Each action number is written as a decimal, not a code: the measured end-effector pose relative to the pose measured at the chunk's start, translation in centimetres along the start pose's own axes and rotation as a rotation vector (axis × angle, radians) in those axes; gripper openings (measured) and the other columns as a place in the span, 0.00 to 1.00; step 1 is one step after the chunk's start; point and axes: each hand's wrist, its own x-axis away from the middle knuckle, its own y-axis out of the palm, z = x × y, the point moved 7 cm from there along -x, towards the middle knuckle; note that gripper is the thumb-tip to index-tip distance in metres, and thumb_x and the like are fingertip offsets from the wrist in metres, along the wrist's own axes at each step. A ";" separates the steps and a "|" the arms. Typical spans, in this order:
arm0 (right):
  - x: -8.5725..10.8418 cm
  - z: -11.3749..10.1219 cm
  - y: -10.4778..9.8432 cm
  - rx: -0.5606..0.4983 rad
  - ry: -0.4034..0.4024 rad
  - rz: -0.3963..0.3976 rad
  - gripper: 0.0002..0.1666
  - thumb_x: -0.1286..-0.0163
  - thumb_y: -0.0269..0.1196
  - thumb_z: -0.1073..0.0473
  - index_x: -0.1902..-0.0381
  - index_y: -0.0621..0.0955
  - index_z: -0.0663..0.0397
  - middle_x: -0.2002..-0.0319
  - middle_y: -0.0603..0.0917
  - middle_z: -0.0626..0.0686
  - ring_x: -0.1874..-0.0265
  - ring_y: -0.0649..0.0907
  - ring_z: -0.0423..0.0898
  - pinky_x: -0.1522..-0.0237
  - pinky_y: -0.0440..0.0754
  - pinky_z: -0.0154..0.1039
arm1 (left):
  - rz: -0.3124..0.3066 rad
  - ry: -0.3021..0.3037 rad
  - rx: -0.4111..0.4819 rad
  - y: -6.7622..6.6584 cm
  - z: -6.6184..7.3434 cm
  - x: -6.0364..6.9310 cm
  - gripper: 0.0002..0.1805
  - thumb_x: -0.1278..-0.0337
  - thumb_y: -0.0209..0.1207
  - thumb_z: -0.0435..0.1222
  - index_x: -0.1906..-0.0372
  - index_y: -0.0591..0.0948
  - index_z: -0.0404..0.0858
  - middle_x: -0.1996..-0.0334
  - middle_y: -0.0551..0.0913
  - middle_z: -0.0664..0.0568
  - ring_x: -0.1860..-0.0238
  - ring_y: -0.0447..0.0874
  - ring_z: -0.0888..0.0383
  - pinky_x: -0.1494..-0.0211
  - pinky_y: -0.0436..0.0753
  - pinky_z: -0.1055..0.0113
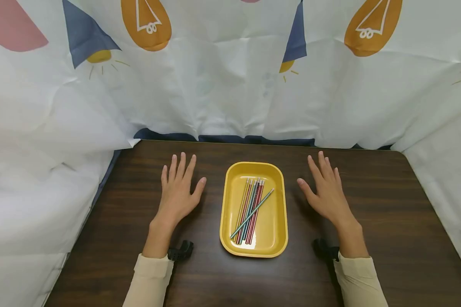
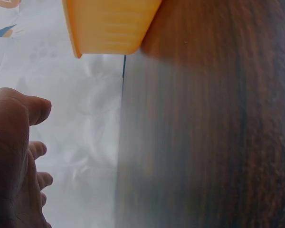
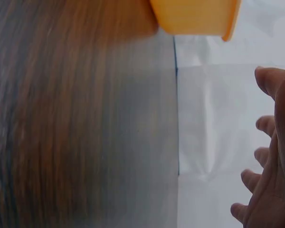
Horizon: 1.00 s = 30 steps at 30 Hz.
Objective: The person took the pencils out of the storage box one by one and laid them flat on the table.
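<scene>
A yellow tray [image 1: 274,213] with rounded corners sits on the table between the two hands. Several thin sticks with shiny ends, looking like pencils [image 1: 249,213], lie inside it in dark red, teal and gold. One teal pencil [image 1: 261,202] lies slantwise across the others. Left of the tray is the left hand [image 1: 178,194], fingers straight and thumb spread, holding nothing. To the right, the right hand [image 1: 327,194] is likewise spread and holds nothing. Both wrist views show the tray's outer side wall [image 2: 111,28], apart from each hand.
The dark wood-grain table [image 1: 387,221] extends around the tray. A white curtain [image 1: 230,94] printed with lamps and bulbs hangs behind its far edge, with white cloth [image 1: 31,192] also at both sides. Each wrist wears a black strap mount [image 1: 181,250].
</scene>
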 end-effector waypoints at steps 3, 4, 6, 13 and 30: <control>-0.1 -0.4 0.2 -0.019 -0.009 -0.015 0.46 0.19 0.56 0.38 0.13 0.54 0.44 0.12 0.43 0.59 0.13 0.44 0.63 0.16 0.36 0.74 | -0.007 0.008 0.000 0.0 0.3 0.0 0.41 0.20 0.47 0.57 0.13 0.49 0.50 0.12 0.43 0.44 0.11 0.35 0.39 0.13 0.38 0.30; -0.1 -0.5 0.3 -0.022 -0.010 -0.018 0.45 0.19 0.56 0.38 0.13 0.54 0.44 0.12 0.44 0.58 0.13 0.44 0.63 0.16 0.35 0.74 | -0.011 0.013 0.000 0.1 0.4 0.0 0.41 0.20 0.47 0.57 0.13 0.49 0.51 0.12 0.43 0.44 0.11 0.36 0.39 0.13 0.38 0.30; -0.1 -0.7 0.3 -0.027 -0.013 -0.018 0.45 0.19 0.56 0.38 0.14 0.55 0.44 0.12 0.45 0.58 0.13 0.45 0.63 0.15 0.33 0.72 | -0.020 0.021 0.009 0.3 0.7 0.0 0.40 0.19 0.47 0.57 0.13 0.51 0.50 0.12 0.44 0.45 0.11 0.37 0.40 0.13 0.38 0.30; -0.2 -1.5 0.1 -0.050 -0.044 -0.021 0.44 0.20 0.59 0.41 0.14 0.57 0.46 0.13 0.49 0.60 0.13 0.49 0.64 0.15 0.39 0.73 | -0.062 0.034 0.125 0.6 1.8 0.0 0.35 0.19 0.50 0.54 0.16 0.62 0.46 0.16 0.60 0.43 0.14 0.52 0.40 0.13 0.52 0.33; -0.1 -6.8 0.2 -0.183 -0.105 -0.065 0.36 0.23 0.66 0.51 0.21 0.70 0.50 0.21 0.68 0.58 0.23 0.71 0.62 0.25 0.72 0.71 | -0.475 -0.072 0.818 3.7 3.3 0.8 0.30 0.18 0.54 0.45 0.22 0.67 0.37 0.40 0.80 0.36 0.43 0.87 0.44 0.43 0.92 0.52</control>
